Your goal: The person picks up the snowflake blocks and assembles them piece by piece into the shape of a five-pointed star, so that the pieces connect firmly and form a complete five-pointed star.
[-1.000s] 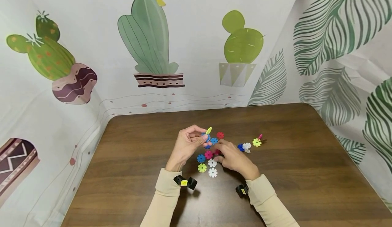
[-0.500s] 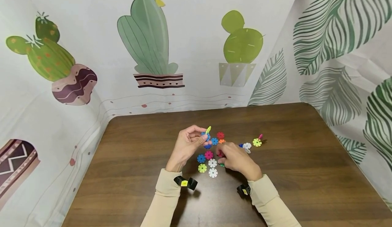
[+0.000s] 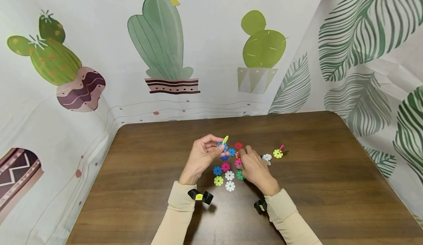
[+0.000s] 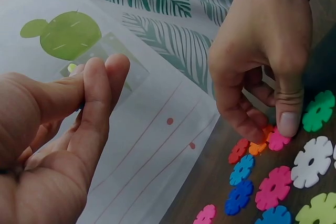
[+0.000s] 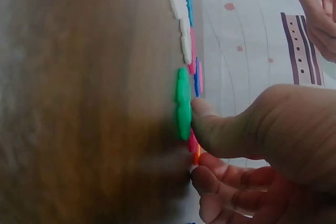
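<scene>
My left hand (image 3: pixel 201 159) is raised over the table, pinching a blue notched snowflake disc (image 3: pixel 221 145) with a yellow-green disc (image 3: pixel 225 139) standing up from it. In the left wrist view its fingers hide most of these joined pieces. My right hand (image 3: pixel 257 168) reaches down among the loose discs. Its fingertips are right at an orange disc (image 4: pixel 257 148), and its thumb tip overlaps a pink disc (image 4: pixel 278 140). Thumb and fingers stand apart in the right wrist view, near a green disc (image 5: pixel 183 104) lying on the table.
Left of my right hand lie loose discs: white (image 3: pixel 230 186), yellow-green (image 3: pixel 218 181), magenta (image 3: pixel 226 167) and several others. A red disc (image 3: pixel 238 146) lies farther back. To the right are joined white and blue discs (image 3: pixel 267 157) and a yellow-green disc (image 3: pixel 278 154) bearing an upright pink one.
My right hand has shifted slightly, its fingers now extending farther back over the orange disc; the green and pink discs have come into view. My left hand stays still with its joined discs.
</scene>
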Tool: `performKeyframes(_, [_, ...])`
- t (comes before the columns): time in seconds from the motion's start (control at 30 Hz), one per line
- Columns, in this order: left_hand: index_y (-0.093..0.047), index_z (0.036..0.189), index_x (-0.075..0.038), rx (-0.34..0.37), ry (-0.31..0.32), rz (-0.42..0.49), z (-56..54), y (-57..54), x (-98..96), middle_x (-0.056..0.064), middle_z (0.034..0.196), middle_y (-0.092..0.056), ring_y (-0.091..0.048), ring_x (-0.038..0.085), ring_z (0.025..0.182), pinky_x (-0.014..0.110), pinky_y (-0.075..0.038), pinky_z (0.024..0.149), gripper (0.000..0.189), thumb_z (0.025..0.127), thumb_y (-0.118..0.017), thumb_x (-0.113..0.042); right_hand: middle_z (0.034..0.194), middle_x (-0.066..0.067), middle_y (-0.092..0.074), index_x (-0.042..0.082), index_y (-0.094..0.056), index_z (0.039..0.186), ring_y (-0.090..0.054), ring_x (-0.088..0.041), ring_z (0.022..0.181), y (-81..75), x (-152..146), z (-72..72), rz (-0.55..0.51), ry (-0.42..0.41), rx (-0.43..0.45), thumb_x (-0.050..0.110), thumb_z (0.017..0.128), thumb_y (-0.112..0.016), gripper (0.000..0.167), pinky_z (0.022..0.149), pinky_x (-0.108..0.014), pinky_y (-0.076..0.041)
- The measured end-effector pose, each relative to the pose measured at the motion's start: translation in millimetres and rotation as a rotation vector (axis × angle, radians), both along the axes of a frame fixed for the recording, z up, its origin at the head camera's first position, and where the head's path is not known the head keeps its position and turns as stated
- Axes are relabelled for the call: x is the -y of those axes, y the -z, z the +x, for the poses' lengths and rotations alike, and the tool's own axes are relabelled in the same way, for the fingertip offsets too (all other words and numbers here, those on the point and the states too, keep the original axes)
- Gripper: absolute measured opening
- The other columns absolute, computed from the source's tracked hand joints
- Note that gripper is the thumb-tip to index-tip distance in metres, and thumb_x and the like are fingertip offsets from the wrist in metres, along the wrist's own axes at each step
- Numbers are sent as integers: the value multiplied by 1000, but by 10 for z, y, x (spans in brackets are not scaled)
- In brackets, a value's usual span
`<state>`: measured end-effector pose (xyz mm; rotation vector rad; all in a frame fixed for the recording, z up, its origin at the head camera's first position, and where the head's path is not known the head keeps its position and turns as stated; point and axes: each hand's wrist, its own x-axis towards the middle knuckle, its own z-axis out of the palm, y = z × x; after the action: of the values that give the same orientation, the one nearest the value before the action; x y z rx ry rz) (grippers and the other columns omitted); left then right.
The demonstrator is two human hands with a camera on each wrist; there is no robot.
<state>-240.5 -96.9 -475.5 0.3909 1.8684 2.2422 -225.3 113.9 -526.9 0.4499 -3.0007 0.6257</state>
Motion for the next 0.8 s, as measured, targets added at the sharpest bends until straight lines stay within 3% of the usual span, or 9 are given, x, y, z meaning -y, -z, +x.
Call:
performKeyframes(0.17, [-62, 123, 17, -8, 8, -3, -7, 17, -8, 16, 98, -78, -83, 17, 81, 29, -67, 82, 25, 101, -67, 6, 95, -16, -61, 2, -63, 111, -60, -31, 81, -26, 0, 4, 2, 67, 32, 15, 85, -92, 41, 57, -42, -53])
performKeyframes(0.33, [-63, 123, 16, 1, 8, -8, -6, 17, -14, 11, 97, -79, -84, 22, 83, 32, -67, 83, 25, 101, -68, 5, 87, -14, -64, 4, -62, 113, -62, -32, 80, -64, -10, 5, -1, 114, 72, 8, 83, -92, 43, 58, -42, -52])
performKeyframes(0.43, [-63, 122, 16, 8, 4, -14, -1, 13, -21, 18, 98, -78, -84, 21, 83, 32, -67, 83, 24, 101, -68, 5, 85, -12, -65, 4, -64, 112, -63, -31, 77, -78, -14, 3, 2, 103, 90, 4, 82, -91, 40, 59, -41, -51])
performKeyframes(0.63, [-62, 122, 17, 11, 7, -18, 6, 28, -29, 49, 111, -65, -83, 15, 81, 27, -66, 81, 23, 102, -66, 6, 85, -6, -71, 7, -70, 95, -65, -23, 76, -92, -29, -1, -30, 52, 143, -4, 82, -83, 22, 63, -38, -54])
performKeyframes(0.8, [-62, 123, 17, 6, 20, -14, -2, 27, -33, 54, 114, -61, -83, 18, 83, 29, -67, 83, 25, 102, -67, 5, 91, -6, -68, 9, -72, 91, -63, -22, 79, -106, -39, 2, -44, 37, 155, -3, 84, -84, 18, 68, -39, -55])
